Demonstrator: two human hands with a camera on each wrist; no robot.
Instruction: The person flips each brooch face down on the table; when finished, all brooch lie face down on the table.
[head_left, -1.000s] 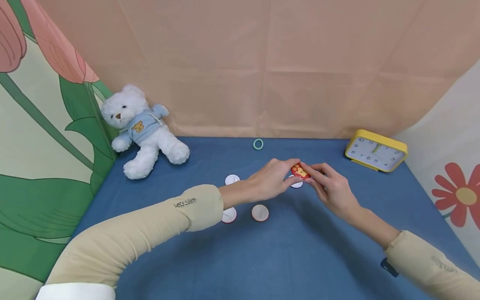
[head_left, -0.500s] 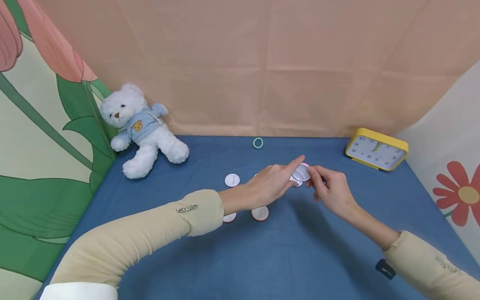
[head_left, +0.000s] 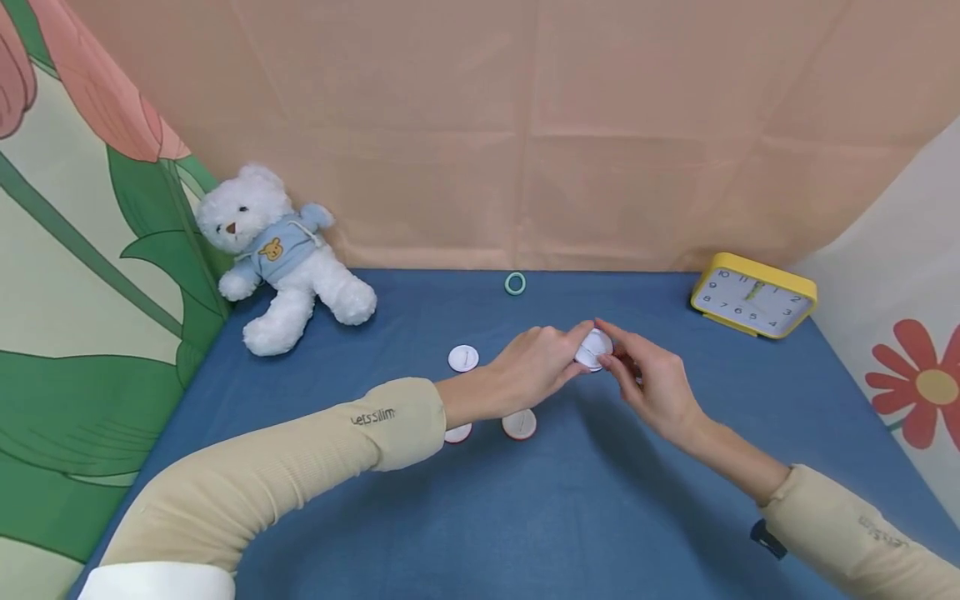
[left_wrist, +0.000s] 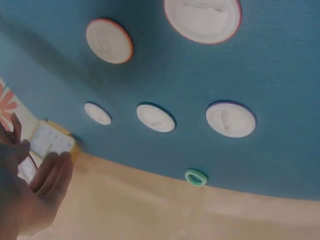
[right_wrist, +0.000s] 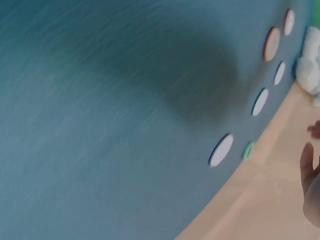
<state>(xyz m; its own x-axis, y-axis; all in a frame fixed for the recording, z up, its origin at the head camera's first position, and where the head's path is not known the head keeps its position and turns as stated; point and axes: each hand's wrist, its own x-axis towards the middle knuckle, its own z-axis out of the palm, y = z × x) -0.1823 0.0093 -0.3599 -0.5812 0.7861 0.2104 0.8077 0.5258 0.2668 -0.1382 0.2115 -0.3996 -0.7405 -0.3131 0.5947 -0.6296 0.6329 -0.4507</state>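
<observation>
A round pin-back button badge (head_left: 595, 345) is held up between both hands in the head view, its white back towards me. My left hand (head_left: 536, 371) grips its left edge between thumb and fingers. My right hand (head_left: 656, 383) pinches the right edge with thumb and forefinger. Below them on the blue cloth lie several more badges with white pin sides up, among them one far badge (head_left: 462, 358) and one near badge (head_left: 519, 424). In the left wrist view the held badge (left_wrist: 27, 170) is mostly hidden by fingers.
A small green ring (head_left: 515, 283) lies near the back edge of the blue cloth (head_left: 480, 517). At the back left sits a white teddy bear (head_left: 285, 254) in a blue top. A yellow alarm clock (head_left: 753, 296) stands at the back right.
The held badge has turned from its red printed face to its white back. My left fingers, straighter half a second ago, have closed on its edge again.
</observation>
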